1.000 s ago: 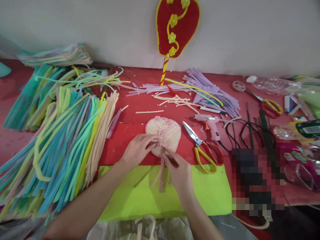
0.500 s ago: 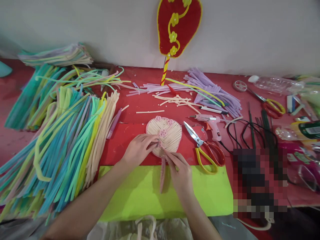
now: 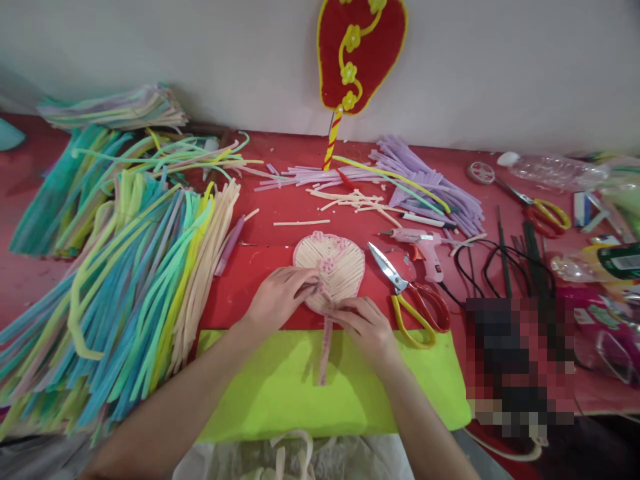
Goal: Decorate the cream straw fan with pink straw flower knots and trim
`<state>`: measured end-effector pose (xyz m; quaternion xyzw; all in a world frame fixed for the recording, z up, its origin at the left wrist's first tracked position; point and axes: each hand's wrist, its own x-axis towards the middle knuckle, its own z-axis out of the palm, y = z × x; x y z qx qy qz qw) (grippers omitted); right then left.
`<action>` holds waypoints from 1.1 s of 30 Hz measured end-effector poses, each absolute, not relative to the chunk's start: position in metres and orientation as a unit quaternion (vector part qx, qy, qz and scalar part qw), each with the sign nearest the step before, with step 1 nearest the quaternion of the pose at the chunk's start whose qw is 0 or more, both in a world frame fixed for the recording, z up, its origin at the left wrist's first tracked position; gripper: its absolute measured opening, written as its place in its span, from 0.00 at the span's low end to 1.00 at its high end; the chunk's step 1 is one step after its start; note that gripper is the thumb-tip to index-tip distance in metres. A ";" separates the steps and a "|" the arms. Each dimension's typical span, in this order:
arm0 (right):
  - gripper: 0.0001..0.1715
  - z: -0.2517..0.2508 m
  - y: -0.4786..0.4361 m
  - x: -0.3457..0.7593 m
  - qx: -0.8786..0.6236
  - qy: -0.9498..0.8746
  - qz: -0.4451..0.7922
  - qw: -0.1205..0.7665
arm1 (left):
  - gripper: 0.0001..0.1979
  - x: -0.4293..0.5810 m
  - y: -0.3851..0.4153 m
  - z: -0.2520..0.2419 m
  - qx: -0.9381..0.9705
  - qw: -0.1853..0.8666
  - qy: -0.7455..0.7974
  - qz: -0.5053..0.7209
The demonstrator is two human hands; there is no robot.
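A cream heart-shaped fan [image 3: 345, 270] of pipe cleaners lies in front of me, edged in pink, with small pink flowers [image 3: 327, 265] on its face. Its pink handle [image 3: 325, 360] points toward me over a lime-green mat [image 3: 260, 393]. My left hand [image 3: 280, 298] rests on the fan's lower left, thumb and fingers pinched on a pink pipe cleaner [image 3: 324, 291] below the middle flower. At the base of the fan, near the handle's top, my right hand [image 3: 367, 327] pinches the lower end of that pipe cleaner. Fingertips partly hide both grips.
Scissors [image 3: 400, 287] lie open right of the fan, beside a pink glue gun [image 3: 425, 250] with a black cord. Coloured pipe cleaners [image 3: 135, 280] heap at left, purple ones [image 3: 430, 180] behind. A red fan [image 3: 360, 60] stands at the wall. A plastic bottle [image 3: 555, 170] lies far right.
My right hand has turned and shifted slightly right, its fingers now pointing more sideways at the fan's base. The left hand stays in nearly the same place.
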<state>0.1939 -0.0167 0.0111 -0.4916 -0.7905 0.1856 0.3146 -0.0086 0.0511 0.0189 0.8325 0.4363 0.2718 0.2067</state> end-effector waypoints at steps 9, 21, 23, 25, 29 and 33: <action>0.20 0.029 -0.011 0.208 -0.394 -0.872 0.165 0.241 | 0.09 -0.009 0.051 0.018 0.834 0.205 0.434 0.272; 0.16 0.030 0.012 0.219 -0.194 -0.960 -0.057 0.194 | 0.07 -0.008 0.052 0.020 0.839 0.194 0.428 0.274; 0.14 0.028 0.013 0.220 -0.171 -0.963 -0.073 0.195 | 0.08 -0.008 0.052 0.021 0.841 0.189 0.424 0.276; 0.13 0.027 0.015 0.220 -0.157 -0.964 -0.082 0.198 | 0.08 -0.008 0.052 0.021 0.844 0.183 0.421 0.276; 0.12 0.025 0.018 0.219 -0.165 -0.961 -0.082 0.204 | 0.08 -0.008 0.052 0.020 0.844 0.186 0.422 0.273; 0.12 0.028 0.020 0.217 -0.179 -0.957 -0.070 0.216 | 0.08 -0.008 0.052 0.019 0.841 0.197 0.424 0.272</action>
